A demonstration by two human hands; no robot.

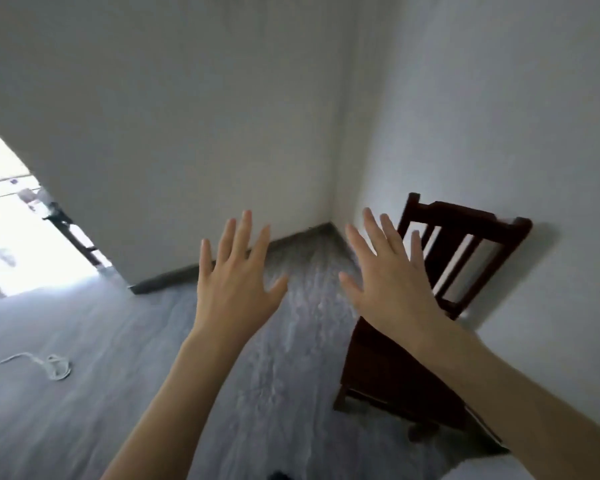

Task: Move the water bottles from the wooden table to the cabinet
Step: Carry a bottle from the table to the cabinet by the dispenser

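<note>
Both hands are held up in front of the body with nothing in them. On the left hand (pixel 236 289) the fingers are spread wide and kept straight, and the right hand (pixel 392 285) is spread out flat in the same way, so no bottle is gripped by either one. It looks as if they are being shown to the camera, or kept free for carrying. Behind them, the white walls (pixel 174 116) are seen to meet in a corner, and the grey floor (pixel 84 393) is laid out below. A dark wooden chair (pixel 461 251) is pushed back against the right wall, likely to keep it out of the way. A small white cord (pixel 54 365) is left lying loose on the floor at the left. No water bottles, wooden table or cabinet can be seen, so where they are cannot be told, and the carrying is judged not yet started.
</note>
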